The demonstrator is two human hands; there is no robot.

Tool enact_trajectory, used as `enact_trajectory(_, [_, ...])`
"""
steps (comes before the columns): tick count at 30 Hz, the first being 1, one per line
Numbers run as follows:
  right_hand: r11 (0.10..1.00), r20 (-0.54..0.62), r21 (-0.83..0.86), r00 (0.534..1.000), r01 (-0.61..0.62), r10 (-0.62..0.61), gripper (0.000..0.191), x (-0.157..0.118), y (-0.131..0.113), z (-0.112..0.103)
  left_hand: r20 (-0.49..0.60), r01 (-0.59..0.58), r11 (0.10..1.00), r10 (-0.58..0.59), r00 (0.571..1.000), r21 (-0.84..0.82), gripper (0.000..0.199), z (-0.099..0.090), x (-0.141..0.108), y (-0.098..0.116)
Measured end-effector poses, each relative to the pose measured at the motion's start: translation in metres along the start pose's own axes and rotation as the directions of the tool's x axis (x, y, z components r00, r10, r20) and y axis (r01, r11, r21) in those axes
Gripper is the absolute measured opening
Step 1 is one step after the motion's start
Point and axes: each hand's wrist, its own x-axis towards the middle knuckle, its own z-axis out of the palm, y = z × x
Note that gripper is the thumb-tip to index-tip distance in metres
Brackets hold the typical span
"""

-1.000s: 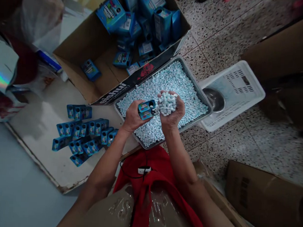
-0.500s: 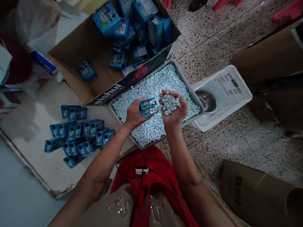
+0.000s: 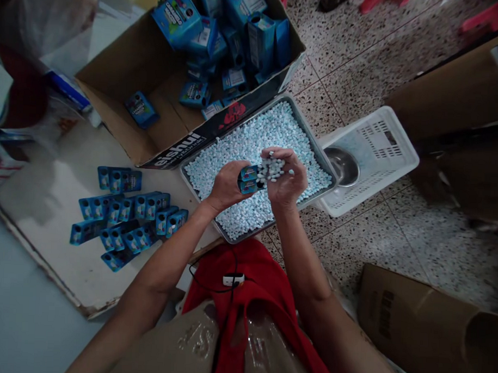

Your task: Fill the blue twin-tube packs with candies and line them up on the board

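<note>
At the far left, a pale board (image 3: 62, 256) lies on the floor and carries a cluster of small blue boxes (image 3: 125, 217), laid on their sides in rough rows, touching one another. Behind them stands an open cardboard carton (image 3: 146, 90) with more blue packs (image 3: 233, 33) heaped loosely in its far corner and a few scattered on its bottom. Just beside the carton's near wall sits a metal tray (image 3: 316, 142) filled with small pale-blue and white candies (image 3: 254, 138).

Above the tray, the left hand (image 3: 226, 186) is closed around a small blue box (image 3: 248, 179), fingers wrapped about its body with the open end turned toward the other hand. The right hand (image 3: 288, 182) is cupped, fingers curled partly inward, and holds a handful of candies (image 3: 271, 168) pressed right against the mouth of the box. Both hands hang over the middle of the tray, clear of the candies lying in it.

Below the hands, a red cloth (image 3: 261, 296) lies across the person's lap. To the right of the tray, touching its corner, a white plastic basket (image 3: 381, 153) rests on the speckled floor with a metal bowl (image 3: 343, 165) inside it. At the lower right lies a brown cardboard box (image 3: 427, 329).
</note>
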Motion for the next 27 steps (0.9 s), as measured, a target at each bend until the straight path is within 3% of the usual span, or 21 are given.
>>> enact_trajectory(4, [0.999, 0.094, 0.028, 0.995, 0.02, -0.023, 0.032, -0.003, 0.007, 0.001, -0.079, 0.051, 0.999, -0.052, 0.996, -0.01, 0.069, 0.002, -0.004, -0.003])
enact_trajectory(8, [1.0, 0.177, -0.02, 0.984, -0.016, 0.019, 0.031, -0.019, 0.01, 0.0, -0.101, 0.019, 0.999, -0.024, 0.995, -0.051, 0.069, 0.006, -0.003, -0.009])
enact_trajectory(12, [0.988, 0.232, -0.153, 0.972, 0.008, 0.028, 0.033, -0.033, 0.007, -0.023, -0.046, -0.014, 0.998, 0.011, 0.999, -0.063, 0.075, 0.003, -0.002, -0.013])
enact_trajectory(14, [0.967, 0.15, -0.239, 0.988, 0.082, -0.047, 0.037, -0.022, 0.01, -0.046, -0.041, -0.02, 0.997, 0.017, 0.999, -0.072, 0.074, -0.002, -0.006, -0.014])
enact_trajectory(17, [0.882, -0.006, -0.453, 0.989, 0.131, -0.15, 0.034, 0.028, 0.025, -0.082, -0.103, 0.052, 0.993, -0.063, 0.993, -0.102, 0.071, -0.016, -0.017, -0.012])
enact_trajectory(20, [0.731, 0.059, -0.656, 0.979, 0.185, -0.195, 0.024, 0.089, 0.054, -0.101, -0.101, 0.082, 0.991, -0.092, 0.991, -0.101, 0.072, -0.031, -0.029, -0.008])
enact_trajectory(22, [0.669, 0.135, -0.709, 0.974, 0.223, -0.181, 0.025, 0.113, 0.076, -0.101, -0.115, 0.082, 0.993, -0.092, 0.989, -0.09, 0.073, -0.039, -0.034, -0.007])
enact_trajectory(25, [0.653, 0.155, -0.723, 0.974, 0.225, -0.164, 0.03, 0.112, 0.103, -0.091, -0.164, 0.092, 0.992, -0.106, 0.981, -0.088, 0.077, -0.041, -0.037, -0.009])
enact_trajectory(27, [0.706, 0.084, -0.688, 0.985, 0.169, -0.154, 0.036, 0.096, 0.115, -0.083, -0.173, 0.095, 0.994, -0.104, 0.979, -0.063, 0.078, -0.039, -0.036, -0.013])
